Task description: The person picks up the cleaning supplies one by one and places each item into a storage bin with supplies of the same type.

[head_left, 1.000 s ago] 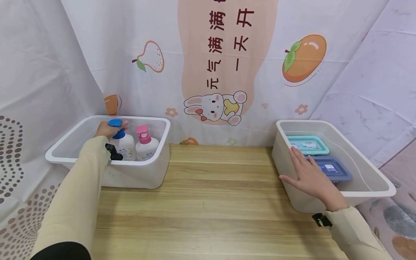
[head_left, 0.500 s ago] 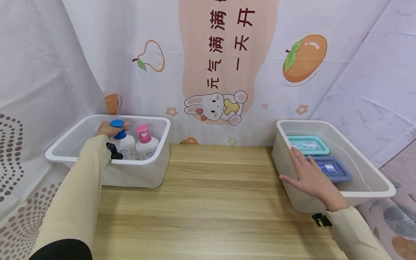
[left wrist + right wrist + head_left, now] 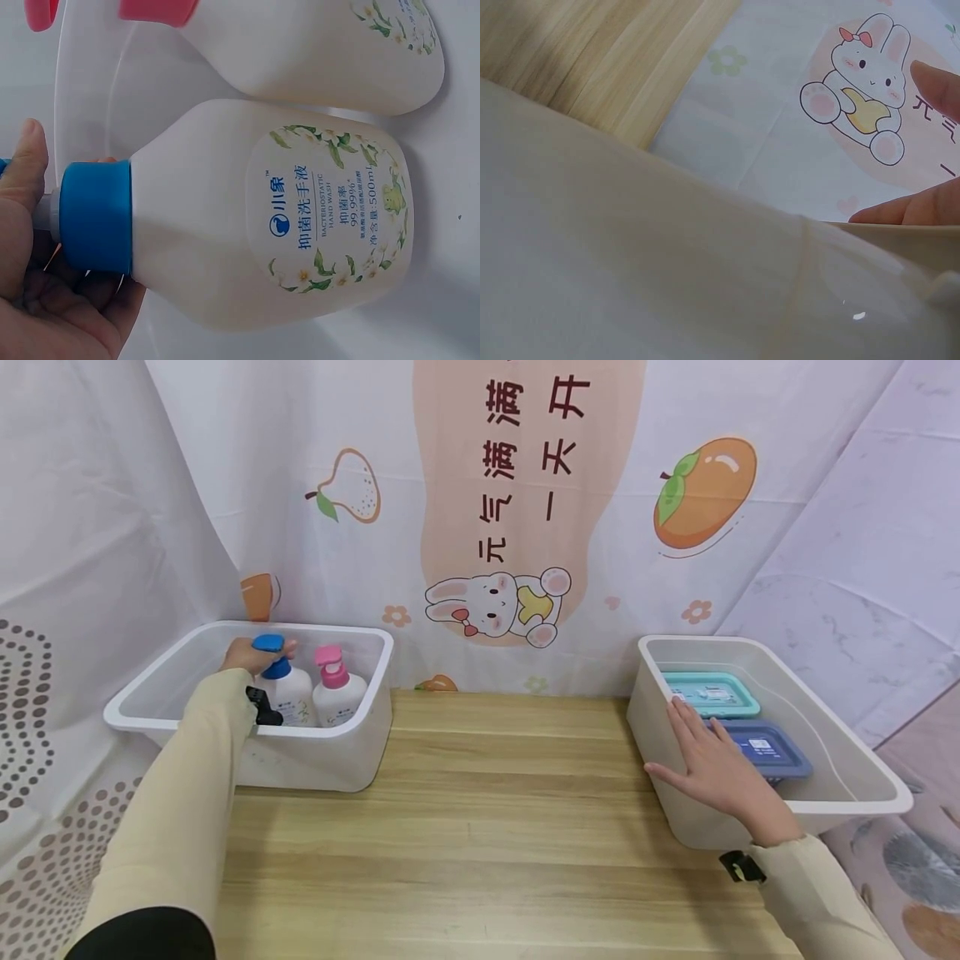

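Observation:
At the left, my left hand (image 3: pixel 243 656) reaches into a white plastic tub (image 3: pixel 315 760) and holds a hand wash bottle (image 3: pixel 288 697) by its neck, under the blue pump head (image 3: pixel 268 643). The left wrist view shows my fingers curled around behind the blue collar (image 3: pixel 96 217), with the bottle's floral label (image 3: pixel 330 210) facing the camera. Beside it stands a second pump bottle (image 3: pixel 339 700) with a pink top. My right hand (image 3: pixel 723 777) lies with straight fingers over the near-left rim of another white tub (image 3: pixel 847 793) and holds nothing.
In the right tub lie a teal-lidded container (image 3: pixel 712 693) and a blue-lidded container (image 3: pixel 768 750), the latter partly hidden by my right hand. A wooden tabletop (image 3: pixel 465 835) spans the space between the tubs. Behind it hangs a printed white cloth (image 3: pixel 367 568).

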